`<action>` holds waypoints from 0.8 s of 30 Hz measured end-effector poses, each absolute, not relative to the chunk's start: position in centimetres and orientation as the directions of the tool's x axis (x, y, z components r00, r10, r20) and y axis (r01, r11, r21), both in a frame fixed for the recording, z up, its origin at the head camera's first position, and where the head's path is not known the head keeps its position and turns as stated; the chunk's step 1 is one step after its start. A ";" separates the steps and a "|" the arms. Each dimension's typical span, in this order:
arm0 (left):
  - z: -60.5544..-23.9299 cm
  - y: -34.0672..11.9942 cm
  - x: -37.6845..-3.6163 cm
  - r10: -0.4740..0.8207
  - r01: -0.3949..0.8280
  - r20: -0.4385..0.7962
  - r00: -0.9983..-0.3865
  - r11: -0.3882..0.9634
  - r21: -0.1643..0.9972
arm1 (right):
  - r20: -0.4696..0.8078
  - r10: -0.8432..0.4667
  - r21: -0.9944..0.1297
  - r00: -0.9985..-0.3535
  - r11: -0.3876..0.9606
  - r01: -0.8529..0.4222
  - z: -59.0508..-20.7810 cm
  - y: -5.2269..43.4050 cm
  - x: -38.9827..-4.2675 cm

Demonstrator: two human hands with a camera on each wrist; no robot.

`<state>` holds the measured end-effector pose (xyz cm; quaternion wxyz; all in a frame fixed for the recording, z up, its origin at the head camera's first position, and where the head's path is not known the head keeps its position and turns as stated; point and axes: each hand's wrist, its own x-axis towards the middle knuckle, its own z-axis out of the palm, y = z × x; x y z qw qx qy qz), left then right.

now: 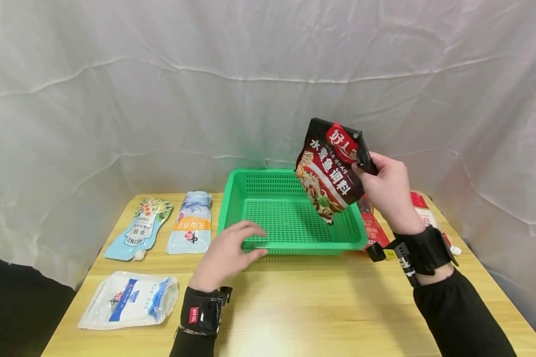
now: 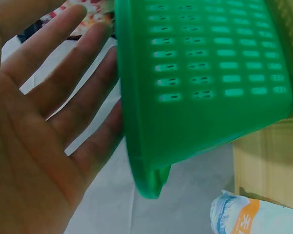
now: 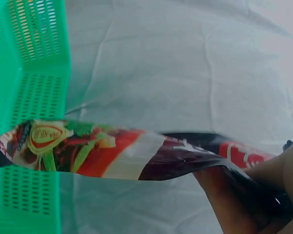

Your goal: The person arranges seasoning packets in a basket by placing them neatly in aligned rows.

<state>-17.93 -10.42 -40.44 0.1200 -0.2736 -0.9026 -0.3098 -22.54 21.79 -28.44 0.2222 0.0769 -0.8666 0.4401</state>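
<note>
while the right hand [image 1: 386, 186] is raised at the right of centre in the head view, wrist bent back and forearm rising from the lower right corner, its thumb and fingers pinch the top right corner of a dark red seasoning packet [image 1: 330, 168]. the packet hangs tilted in the air, its lower end over the right part of the green basket [image 1: 290, 210], not touching it. in the right wrist view the same packet [image 3: 136, 151] stretches across the frame, with the fingers [image 3: 234, 200] clamped on its end at the lower right.

the left hand [image 1: 228, 250] lies low at the centre of the head view, palm down, fingers nearly straight and resting on the basket's near rim at its left end; it grips nothing. the left wrist view shows the flat palm [image 2: 34, 131] with fingers spread along the basket's wall [image 2: 205, 83].

on the wooden table [image 1: 303, 307], left of the basket, lie a heinz pouch [image 1: 138, 228], a blue-and-orange pouch [image 1: 191, 223] and, nearer the lower left, a white bag [image 1: 129, 300]. more red packets [image 1: 375, 228] lie just right of the basket.
</note>
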 end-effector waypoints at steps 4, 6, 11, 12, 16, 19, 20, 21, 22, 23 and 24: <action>-40.8 -10.2 -17.9 0.424 0.529 0.316 -0.849 0.689 0.495 | 0.337 0.086 -0.821 -0.937 0.515 -0.248 -29.5 22.1 -23.0; -40.8 -10.2 -17.9 0.423 0.518 0.299 -0.856 0.690 0.506 | 0.296 0.097 -0.846 -0.950 0.489 -0.213 -30.0 22.3 -23.1; -41.0 -10.2 -17.9 0.417 0.517 0.306 -0.856 0.678 0.522 | 0.257 0.110 -0.848 -0.960 0.502 -0.169 -31.5 22.6 -23.6; -41.0 -10.2 -17.9 0.417 0.519 0.309 -0.855 0.677 0.522 | 0.251 0.113 -0.848 -0.961 0.505 -0.162 -31.8 22.7 -23.7; -41.1 -10.1 -18.0 0.420 0.528 0.320 -0.849 0.675 0.515 | 0.244 0.120 -0.836 -0.962 0.530 -0.146 -32.8 23.0 -23.9; -41.2 -10.0 -18.1 0.420 0.532 0.326 -0.847 0.674 0.512 | 0.243 0.119 -0.827 -0.963 0.543 -0.142 -33.5 23.2 -24.0; -41.3 -10.0 -18.1 0.421 0.533 0.327 -0.846 0.673 0.514 | 0.243 0.120 -0.827 -0.963 0.545 -0.140 -33.7 23.3 -24.0; -41.3 -9.9 -18.1 0.422 0.534 0.327 -0.846 0.672 0.514 | 0.238 0.121 -0.828 -0.964 0.544 -0.136 -33.9 23.4 -24.0; -41.3 -9.9 -18.1 0.422 0.534 0.328 -0.845 0.671 0.514 | 0.234 0.122 -0.828 -0.964 0.545 -0.132 -34.1 23.4 -24.1; -41.3 -10.0 -18.1 0.422 0.535 0.328 -0.845 0.670 0.514 | 0.230 0.124 -0.829 -0.965 0.544 -0.127 -34.3 23.5 -24.1; -41.3 -10.0 -18.1 0.423 0.536 0.329 -0.844 0.668 0.516 | 0.226 0.126 -0.830 -0.966 0.544 -0.123 -34.5 23.5 -24.2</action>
